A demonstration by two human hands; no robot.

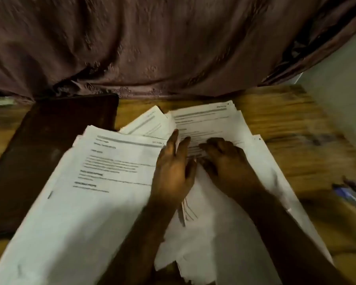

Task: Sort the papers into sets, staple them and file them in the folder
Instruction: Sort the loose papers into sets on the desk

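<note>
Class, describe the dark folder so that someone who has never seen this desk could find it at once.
Start at the wooden table below the brown curtain. On the table's left side, beside the white papers, lies the folder. It is the only dark, flat, unprinted rectangle there.

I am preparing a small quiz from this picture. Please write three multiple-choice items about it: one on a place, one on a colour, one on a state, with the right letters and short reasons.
1. Where does the folder lie?
A. left of the papers
B. right of the papers
C. on top of the papers

2. What colour is the folder?
A. white
B. dark brown
C. bright green

3. What is the left hand doing?
A. resting on the papers with straight fingers
B. holding the stapler
C. hanging off the table

Key:
1 A: it lies on the wooden table, partly under the left stack of papers.
2 B: its cover looks dark brown.
3 A: its fingers lie straight on the sheets, beside the right hand.
</note>
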